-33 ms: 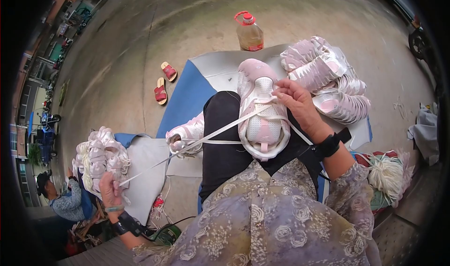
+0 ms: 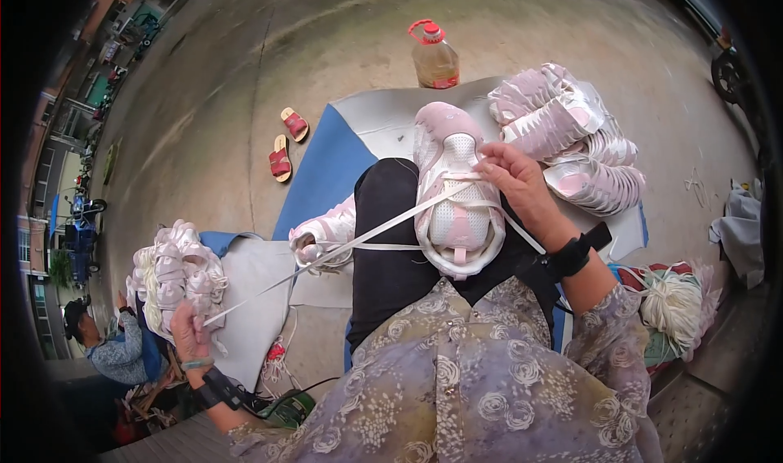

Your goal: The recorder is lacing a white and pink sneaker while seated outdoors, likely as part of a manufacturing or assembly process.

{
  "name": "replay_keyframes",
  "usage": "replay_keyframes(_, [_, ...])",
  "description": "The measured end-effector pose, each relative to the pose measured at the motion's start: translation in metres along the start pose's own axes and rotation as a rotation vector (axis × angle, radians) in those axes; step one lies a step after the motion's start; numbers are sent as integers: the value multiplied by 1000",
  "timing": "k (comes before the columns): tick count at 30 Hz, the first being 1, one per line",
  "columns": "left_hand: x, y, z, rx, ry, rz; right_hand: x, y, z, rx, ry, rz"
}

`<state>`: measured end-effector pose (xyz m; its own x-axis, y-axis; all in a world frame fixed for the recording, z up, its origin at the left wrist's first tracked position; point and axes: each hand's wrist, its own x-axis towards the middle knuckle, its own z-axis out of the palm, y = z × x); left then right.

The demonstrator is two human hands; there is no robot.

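Note:
A pink and white sneaker (image 2: 457, 218) rests on my dark-trousered lap, toe pointing away and opening toward me. A flat white shoelace (image 2: 379, 230) is threaded partway up its front. One length of it runs taut down to the left, its end pinched in my left hand (image 2: 190, 332), which is closed. My right hand (image 2: 522, 184) is at the right eyelet edge, fingertips and thumb closed on the sneaker's side; what lies exactly between them is partly hidden. Another lace length hangs from the right side of the shoe, below that hand.
Another pink sneaker (image 2: 324, 233) lies left of my lap. Sneakers are piled at right (image 2: 563, 128) and left (image 2: 175, 271). A bottle with a red cap (image 2: 435, 59) and red sandals (image 2: 280, 159) stand beyond. Bundled laces (image 2: 673, 312) lie at right; a person (image 2: 122, 345) sits at far left.
Almost nothing differs. My left hand has shifted very slightly left with the lace end; the right hand stays at the same eyelet edge.

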<state>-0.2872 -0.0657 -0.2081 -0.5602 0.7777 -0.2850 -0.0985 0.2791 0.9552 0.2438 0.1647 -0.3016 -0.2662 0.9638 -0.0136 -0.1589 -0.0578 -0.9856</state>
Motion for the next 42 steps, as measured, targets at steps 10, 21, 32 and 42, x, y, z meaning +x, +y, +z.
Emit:
replay_keyframes(10, [21,19,37,-55,61,56,-66,2,-3,-618,57,-119])
replay_keyframes(21, [18,112,203,-54,-189,699,-141,-175,-61,233,62,19])
replay_keyframes(32, [7,119,294,-118,-413,649,-146,-297,-191,598,337,-725])
replay_keyframes(42, [-9,110,349,-166,-675,429,-85,-278,-150,136,188,-503])
